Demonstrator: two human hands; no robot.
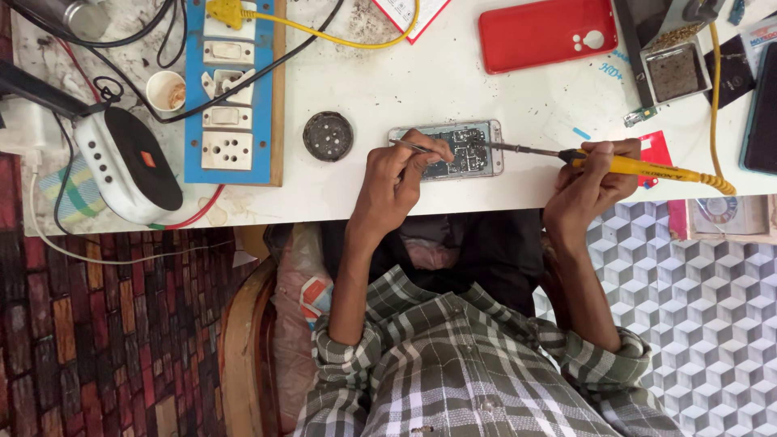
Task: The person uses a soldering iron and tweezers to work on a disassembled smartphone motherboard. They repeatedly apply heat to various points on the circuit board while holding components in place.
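Note:
An opened phone (473, 154) with its circuit board showing lies on the white table (421, 81) near the front edge. My left hand (396, 174) rests on the phone's left half and pinches thin metal tweezers (407, 146) over the board. My right hand (595, 174) grips a yellow-handled soldering iron (639, 167) like a pen. Its long metal tip (518, 148) reaches left to the phone's right edge. The iron's yellow cable runs off towards the right.
A blue switch-and-socket board (231, 105) lies at the left, with a round black tin (328, 135) beside it. A white device with a black top (129, 166) sits at the table's left end. A red phone (546, 34) and a metal tip-cleaner tray (676, 71) are at the back right.

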